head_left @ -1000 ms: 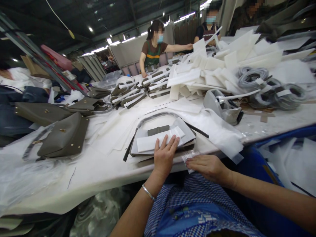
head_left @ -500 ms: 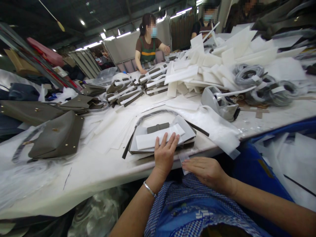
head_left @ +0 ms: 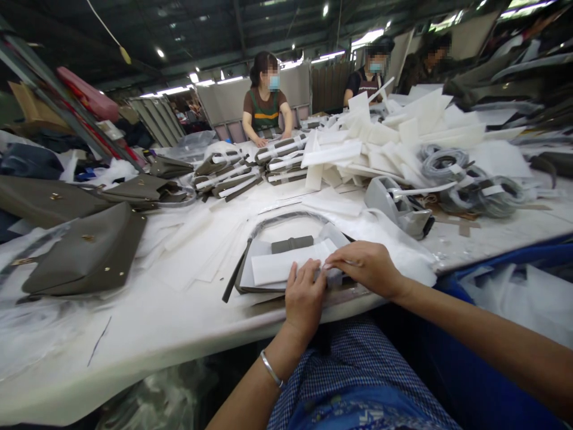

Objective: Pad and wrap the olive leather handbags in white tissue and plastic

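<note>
A dark grey-brown handbag piece (head_left: 290,243) lies on the table in front of me, partly under pale sheeting, its wrapped strap (head_left: 286,218) arching behind it. Across it rests a white foam strip (head_left: 277,264). My left hand (head_left: 307,292) presses on the right part of this strip, fingers extended and slightly bent, gripping nothing. Close beside those fingertips, my right hand (head_left: 364,266) is closed in a pinch at the strip's right end. A small translucent strip (head_left: 333,277) shows beneath its fingertips; its far end is hidden.
White foam sheets (head_left: 376,140) are heaped at the back right, near wrapped coils (head_left: 447,164) and a tape dispenser (head_left: 389,200). Finished-looking handbags (head_left: 89,248) lie left. Wrapped pieces (head_left: 237,170) are stacked behind. Two co-workers stand across the table; a blue bin (head_left: 474,334) is at right.
My right hand has risen from the table's front edge to the foam strip's right end, bringing the translucent strip. My left hand has drawn slightly nearer me, its fingers more bent.
</note>
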